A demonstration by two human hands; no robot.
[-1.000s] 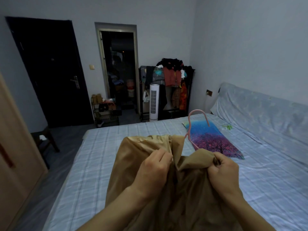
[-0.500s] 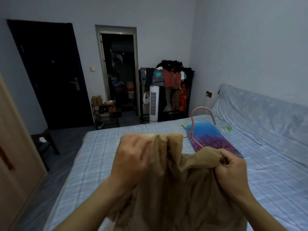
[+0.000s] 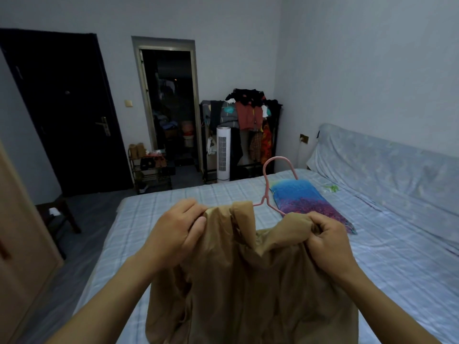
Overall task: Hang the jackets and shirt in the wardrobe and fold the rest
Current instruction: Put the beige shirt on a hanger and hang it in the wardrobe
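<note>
The left hand [image 3: 177,228] has moved. 1 s ago it was pinching the middle of the tan jacket [image 3: 248,281], near the collar. Now it's out at the jacket's left shoulder, w/ fingers curled tight round the cloth edge. The right hand [image 3: 327,240] has stayed put, fist closed on the other shoulder. So the 2 hands are now well apart and the jacket is pulled wider between them.

The pink hanger [image 3: 267,192] pokes up between the 2 hands. Its hook is higher than before, and 1 thin arm runs down into the cloth by the right hand. I think the hanger is partly in: the right side looks on, the left side prob. not yet, as that arm shows bare next to the collar. Next job, I'd guess, is to slip the left shoulder over it, then carry it to the wardrobe.

The jacket hangs over the bed [image 3: 154,219], which has a pale blue check sheet. Behind the jacket, on the bed, lies a bright blue and purple pillow [image 3: 305,202]. Past the bed's far end stand a white tower fan [image 3: 223,155] and a clothes rack [image 3: 248,115] full of stuff. Left of the bed are a dark door [image 3: 67,115], an open doorway [image 3: 171,108], a shoe shelf [image 3: 151,170] and a wood wardrobe edge [image 3: 22,244].
</note>
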